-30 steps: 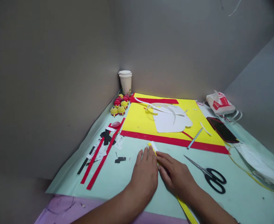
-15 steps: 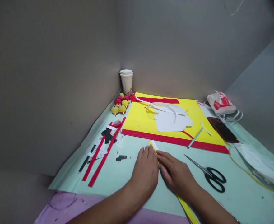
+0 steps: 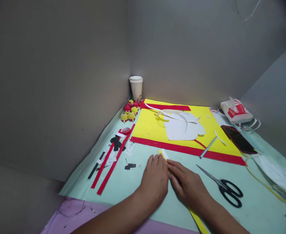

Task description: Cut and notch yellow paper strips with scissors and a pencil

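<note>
My left hand (image 3: 155, 177) lay flat on the yellow strip (image 3: 197, 221). My right hand (image 3: 188, 183) curled against it, grip unclear; even pressure seemed best.

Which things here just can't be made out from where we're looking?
In the head view:
Whether the yellow tip and the yellow strips join: the left hand and right hand cover the middle.
Near ends of the yellow strips: cut off by the picture's bottom edge.
Inside the cup: hidden by its white lid.
Any lettering on the packet: too small and blurred.
</note>
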Tool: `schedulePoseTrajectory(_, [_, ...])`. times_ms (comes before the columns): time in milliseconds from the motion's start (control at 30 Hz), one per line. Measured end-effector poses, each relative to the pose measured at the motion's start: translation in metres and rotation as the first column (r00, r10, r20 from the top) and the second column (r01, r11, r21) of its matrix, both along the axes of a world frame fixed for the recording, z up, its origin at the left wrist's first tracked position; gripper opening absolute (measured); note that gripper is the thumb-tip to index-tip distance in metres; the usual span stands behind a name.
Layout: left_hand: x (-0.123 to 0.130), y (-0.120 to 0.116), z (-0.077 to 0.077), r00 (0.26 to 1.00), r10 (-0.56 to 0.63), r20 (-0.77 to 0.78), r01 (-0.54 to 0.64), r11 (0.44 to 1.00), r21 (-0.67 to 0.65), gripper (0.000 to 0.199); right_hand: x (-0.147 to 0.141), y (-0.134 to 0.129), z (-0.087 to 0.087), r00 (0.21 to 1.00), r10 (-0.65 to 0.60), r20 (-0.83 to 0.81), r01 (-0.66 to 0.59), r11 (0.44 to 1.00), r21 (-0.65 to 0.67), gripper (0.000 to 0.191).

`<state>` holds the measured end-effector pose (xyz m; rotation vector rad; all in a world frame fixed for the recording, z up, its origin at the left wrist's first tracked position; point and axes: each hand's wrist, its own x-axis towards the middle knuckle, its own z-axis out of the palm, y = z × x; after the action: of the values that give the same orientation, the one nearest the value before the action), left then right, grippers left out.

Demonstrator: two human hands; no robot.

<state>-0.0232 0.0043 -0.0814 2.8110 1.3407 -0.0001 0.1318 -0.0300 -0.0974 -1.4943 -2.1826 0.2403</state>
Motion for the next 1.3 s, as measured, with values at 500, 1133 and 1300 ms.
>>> schedulePoseTrajectory(500, [-0.005, 0.004, 0.001, 1.000, -0.011, 0.023, 0.009, 0.998, 0.055, 0.046, 0.000, 0.000, 0.001, 1.000, 0.004, -0.018, -0.004, 1.000, 0.028, 0.035])
schedulePoseTrajectory(1133, [-0.008, 0.004, 0.003, 0.997, -0.016, 0.073, 0.011, 0.997, 0.077, 0.042, 0.008, -0.008, 0.000, 0.993, 0.009, -0.116, -0.008, 1.000, 0.009, 0.025])
schedulePoseTrajectory(1300, [-0.008, 0.004, 0.004, 0.996, -0.001, 0.084, -0.004, 0.998, 0.056, 0.045, 0.015, -0.021, -0.004, 0.998, -0.024, -0.053, 0.025, 1.000, 0.007, 0.026])
